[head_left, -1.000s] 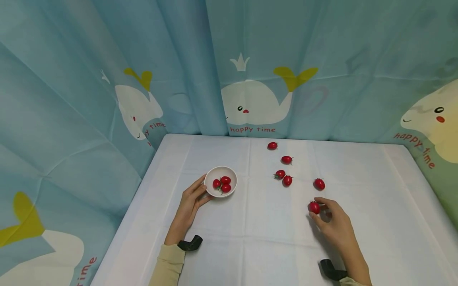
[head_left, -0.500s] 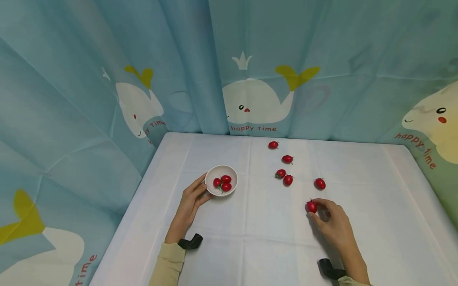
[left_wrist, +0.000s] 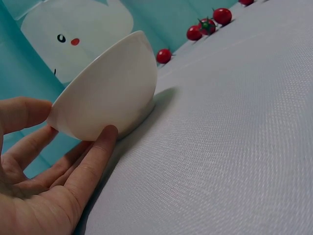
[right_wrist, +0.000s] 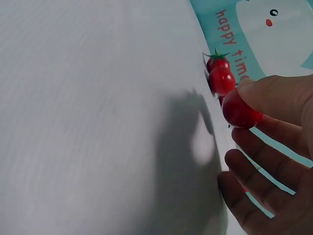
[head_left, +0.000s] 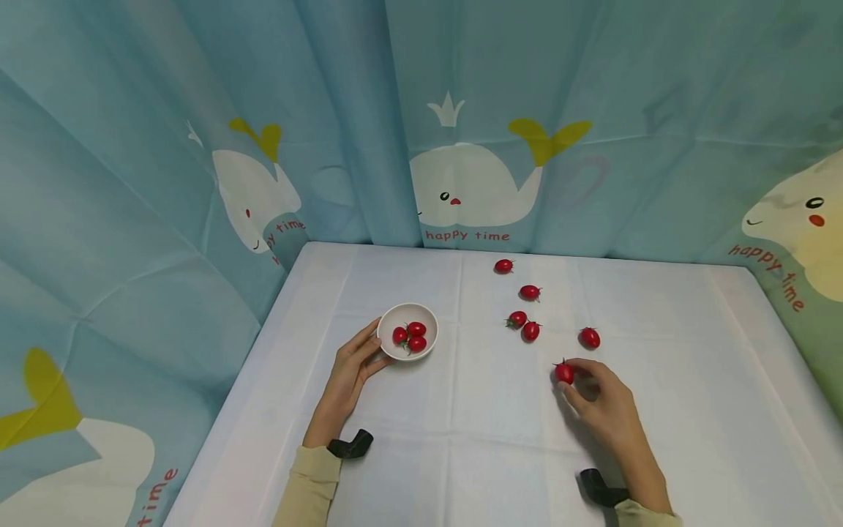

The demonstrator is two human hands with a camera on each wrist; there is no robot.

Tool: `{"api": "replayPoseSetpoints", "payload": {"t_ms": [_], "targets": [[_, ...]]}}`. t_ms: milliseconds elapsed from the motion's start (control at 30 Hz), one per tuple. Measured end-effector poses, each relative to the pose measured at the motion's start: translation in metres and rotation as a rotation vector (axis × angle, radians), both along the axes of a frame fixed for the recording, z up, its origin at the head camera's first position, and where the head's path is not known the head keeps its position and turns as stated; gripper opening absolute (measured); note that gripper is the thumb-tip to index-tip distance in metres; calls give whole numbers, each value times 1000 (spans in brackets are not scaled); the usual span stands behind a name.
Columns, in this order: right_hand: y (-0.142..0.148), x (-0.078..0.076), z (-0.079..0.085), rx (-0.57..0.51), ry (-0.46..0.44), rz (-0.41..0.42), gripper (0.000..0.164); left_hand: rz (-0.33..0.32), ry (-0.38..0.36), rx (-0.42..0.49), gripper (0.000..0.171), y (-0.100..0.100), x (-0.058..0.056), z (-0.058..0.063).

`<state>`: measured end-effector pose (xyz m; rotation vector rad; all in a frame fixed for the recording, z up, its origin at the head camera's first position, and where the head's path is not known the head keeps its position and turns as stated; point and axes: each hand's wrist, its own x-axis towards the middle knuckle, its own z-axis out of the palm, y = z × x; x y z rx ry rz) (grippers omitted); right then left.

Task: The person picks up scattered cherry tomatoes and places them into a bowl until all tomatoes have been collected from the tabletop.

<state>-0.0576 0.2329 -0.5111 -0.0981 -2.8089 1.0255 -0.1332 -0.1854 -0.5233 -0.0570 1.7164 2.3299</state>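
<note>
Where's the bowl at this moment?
In the head view, the bowl sits on the table left of the loose tomatoes, its left side held by the left hand.

head view forward-down, wrist views low, close, table (head_left: 500, 461) shared

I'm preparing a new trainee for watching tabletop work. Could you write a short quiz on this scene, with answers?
1. Count: how many tomatoes lie in the bowl?
2. True or false: the left grip touches the bowl.
3. Fill the gap: the right grip holds a ____.

Key:
1. Three.
2. True.
3. Tomato.
</note>
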Motion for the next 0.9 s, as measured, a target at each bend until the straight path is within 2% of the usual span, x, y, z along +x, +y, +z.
{"api": "replayPoseSetpoints", "payload": {"t_ms": [333, 533, 900], "targets": [[-18, -15, 1, -103, 67, 110, 47, 3, 1, 4, 53, 1, 0, 1], [-32, -24, 3, -153, 156, 191, 47, 8, -4, 7, 53, 1, 0, 1], [-55, -39, 14, -206, 183, 285, 47, 5, -5, 18, 54, 1, 0, 1]]}}
